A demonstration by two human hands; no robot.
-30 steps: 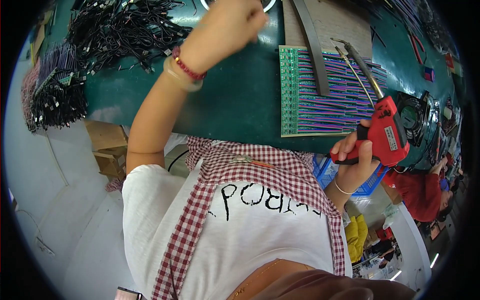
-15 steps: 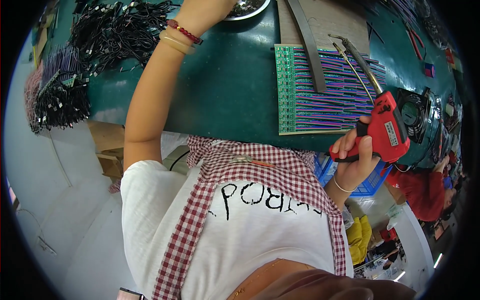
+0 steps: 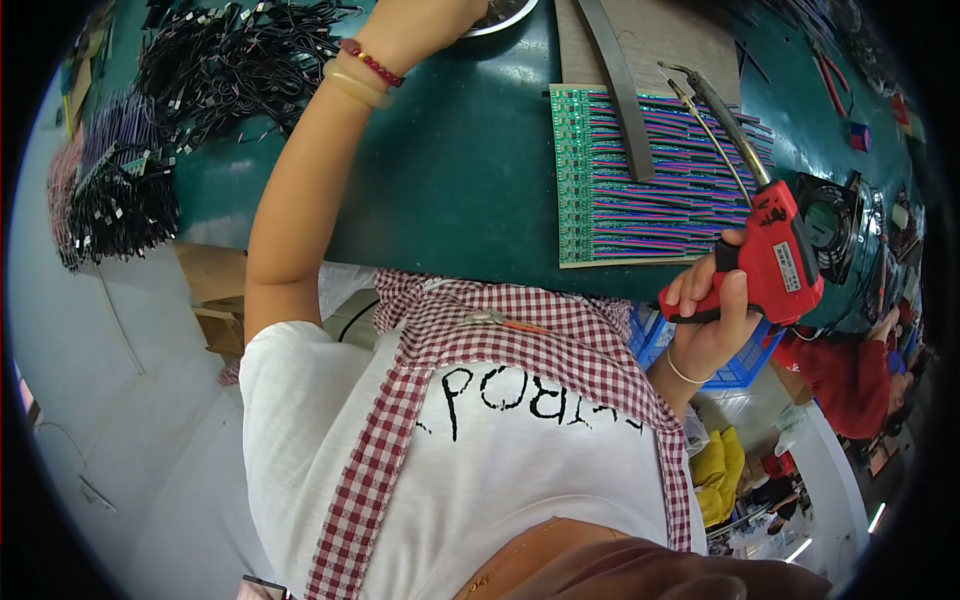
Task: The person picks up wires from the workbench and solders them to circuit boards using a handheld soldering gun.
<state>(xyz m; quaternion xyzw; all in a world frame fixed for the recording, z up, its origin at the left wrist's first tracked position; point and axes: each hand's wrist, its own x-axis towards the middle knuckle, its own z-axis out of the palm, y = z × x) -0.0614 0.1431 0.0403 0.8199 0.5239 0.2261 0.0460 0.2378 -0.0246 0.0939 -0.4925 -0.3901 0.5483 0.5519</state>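
Observation:
My right hand [image 3: 715, 300] grips a red soldering gun [image 3: 783, 255] by its handle, with a finger near the black trigger. The gun's metal tip and thin solder feed tube point up and away over a green circuit board panel [image 3: 572, 180]. Rows of pink, blue and black wires [image 3: 660, 205] run to the right from the panel. A grey flat bar [image 3: 622, 100] lies across the wires. My left hand [image 3: 425, 25] reaches to the top edge beside a round metal bowl [image 3: 508, 18] of small dark parts. Its fingers are cut off by the frame edge.
Black cables [image 3: 235, 70] lie heaped at the far left, with more bundles [image 3: 120, 190] hanging over the table's left edge. A small black fan [image 3: 830, 225] stands right of the soldering gun. Red-handled pliers [image 3: 830, 80] lie behind it. A person in red [image 3: 835, 385] is at the right.
My left hand has shifted slightly to the right, covering more of the bowl. My right hand and the soldering gun have barely moved.

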